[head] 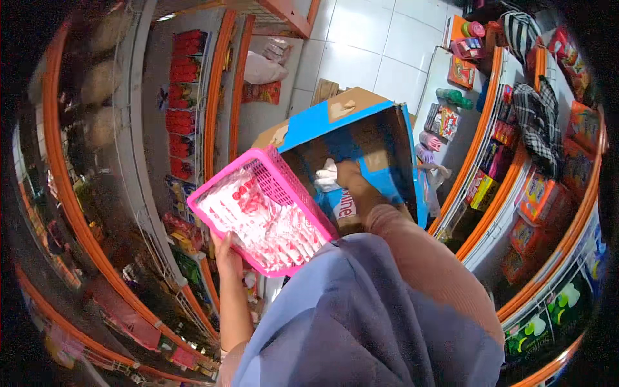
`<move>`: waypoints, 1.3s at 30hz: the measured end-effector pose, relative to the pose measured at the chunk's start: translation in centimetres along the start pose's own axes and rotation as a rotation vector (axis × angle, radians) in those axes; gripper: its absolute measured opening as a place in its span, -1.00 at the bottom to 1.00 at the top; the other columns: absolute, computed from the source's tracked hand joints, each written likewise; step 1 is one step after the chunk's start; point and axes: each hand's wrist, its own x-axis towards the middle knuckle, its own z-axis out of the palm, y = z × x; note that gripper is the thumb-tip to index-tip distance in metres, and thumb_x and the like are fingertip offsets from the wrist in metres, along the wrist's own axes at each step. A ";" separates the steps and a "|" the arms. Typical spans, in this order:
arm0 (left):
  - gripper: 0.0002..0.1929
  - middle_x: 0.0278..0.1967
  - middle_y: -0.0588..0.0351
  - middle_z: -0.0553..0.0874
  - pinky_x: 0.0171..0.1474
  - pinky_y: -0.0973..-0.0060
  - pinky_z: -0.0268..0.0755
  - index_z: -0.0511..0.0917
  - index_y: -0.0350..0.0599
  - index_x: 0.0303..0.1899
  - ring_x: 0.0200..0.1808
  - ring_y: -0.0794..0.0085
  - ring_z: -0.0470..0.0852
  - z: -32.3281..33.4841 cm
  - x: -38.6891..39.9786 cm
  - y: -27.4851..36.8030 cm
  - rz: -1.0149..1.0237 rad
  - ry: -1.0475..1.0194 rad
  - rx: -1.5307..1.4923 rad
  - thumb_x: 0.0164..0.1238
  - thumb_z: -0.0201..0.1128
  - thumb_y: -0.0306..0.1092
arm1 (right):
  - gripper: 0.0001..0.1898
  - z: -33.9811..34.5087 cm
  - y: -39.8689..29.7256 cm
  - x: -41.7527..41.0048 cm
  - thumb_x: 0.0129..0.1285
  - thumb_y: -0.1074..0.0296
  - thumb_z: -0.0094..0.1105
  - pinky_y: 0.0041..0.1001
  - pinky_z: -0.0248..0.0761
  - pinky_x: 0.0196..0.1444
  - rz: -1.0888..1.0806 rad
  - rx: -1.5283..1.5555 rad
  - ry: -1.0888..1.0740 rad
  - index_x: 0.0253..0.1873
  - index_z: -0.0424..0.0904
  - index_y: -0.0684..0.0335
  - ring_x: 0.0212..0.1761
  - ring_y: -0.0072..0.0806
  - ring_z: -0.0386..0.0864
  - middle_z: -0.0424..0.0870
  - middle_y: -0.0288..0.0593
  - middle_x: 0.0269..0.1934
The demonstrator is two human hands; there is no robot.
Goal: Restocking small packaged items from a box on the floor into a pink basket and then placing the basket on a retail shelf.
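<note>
My left hand (pixel 228 251) holds a pink plastic basket (pixel 302 196) by its lower left side. White plastic packets with red print (pixel 261 220) fill the basket, many standing in a row. Right of it is a large open cardboard box with blue faces (pixel 338 118). Inside the box my right hand (pixel 348 175) is closed around a crumpled white item (pixel 327 175); whether it is a packet or a bag I cannot tell. The basket overlaps the box's near left edge. Blue-grey cloth and a pink sleeve cover part of the box's lower side.
Shelves with orange edges (pixel 476 193) curve along the right, stocked with coloured packets. More shelves (pixel 210 96) stand at the left, with red packs (pixel 183 121). White floor tiles (pixel 360 24) lie beyond the box. A checked cloth (pixel 537 121) hangs over the right shelves.
</note>
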 end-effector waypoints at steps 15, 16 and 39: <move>-0.38 0.21 0.04 0.43 0.27 0.39 0.20 0.11 -0.11 0.35 0.22 0.33 0.40 -1.3 0.0 -0.3 0.091 -0.250 -0.062 0.27 0.13 -0.41 | -0.55 -19.7 -2.6 -16.9 -0.11 0.51 0.35 -0.45 0.46 -0.39 0.075 1.211 0.170 -0.02 0.50 0.28 -0.38 -0.42 0.62 0.66 -0.17 -0.32; -0.38 0.22 0.04 0.42 0.27 0.37 0.20 0.11 -0.10 0.35 0.23 0.32 0.39 -1.1 0.3 -0.3 0.115 -0.278 -0.053 0.27 0.13 -0.41 | -0.55 -19.4 -2.7 -18.6 -0.07 0.53 0.31 -0.46 0.46 -0.34 0.011 1.438 0.253 0.01 0.48 0.27 -0.39 -0.43 0.61 0.66 -0.19 -0.27; -0.50 0.09 0.04 0.52 0.13 0.38 0.38 0.24 -0.10 0.22 0.11 0.36 0.50 -1.4 -0.1 0.0 0.083 -0.379 -0.378 0.29 0.18 -0.31 | -0.31 -20.4 -17.9 -30.2 0.00 0.54 0.18 -0.12 -0.01 0.39 -0.650 0.119 0.380 0.32 0.31 -0.04 0.41 0.08 0.04 0.12 0.09 0.38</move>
